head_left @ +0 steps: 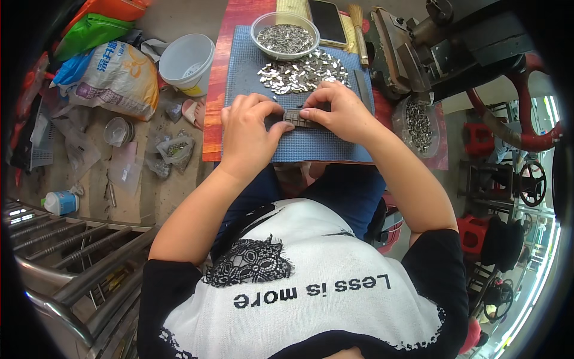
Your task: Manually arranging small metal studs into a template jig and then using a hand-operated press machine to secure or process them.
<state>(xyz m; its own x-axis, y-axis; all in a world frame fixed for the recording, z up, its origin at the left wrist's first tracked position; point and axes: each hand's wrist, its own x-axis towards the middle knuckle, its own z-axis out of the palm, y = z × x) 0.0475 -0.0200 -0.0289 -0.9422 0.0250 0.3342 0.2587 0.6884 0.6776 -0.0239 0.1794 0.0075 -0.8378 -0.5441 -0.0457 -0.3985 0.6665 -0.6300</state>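
Observation:
A small grey metal block [293,117], grooved or in segments, lies on the blue textured mat [238,67] between my hands. My left hand [250,127] is closed at its left end, thumb and forefinger touching it. From the other side my right hand [342,111] pinches the right end, and its fingers hide part of the block. Just beyond them spreads a loose pile of small shiny metal pieces [299,74]. Behind the pile, a clear plastic bowl [254,37] holds many more such pieces.
A tablet-like device [326,23], a brush [357,27] and a flat metal strip [362,87] lie along the mat's far right. A machine with a red handwheel [529,140] stands at right, beside a tub [438,136] of metal pieces. A white bucket [173,63] and sacks stand left.

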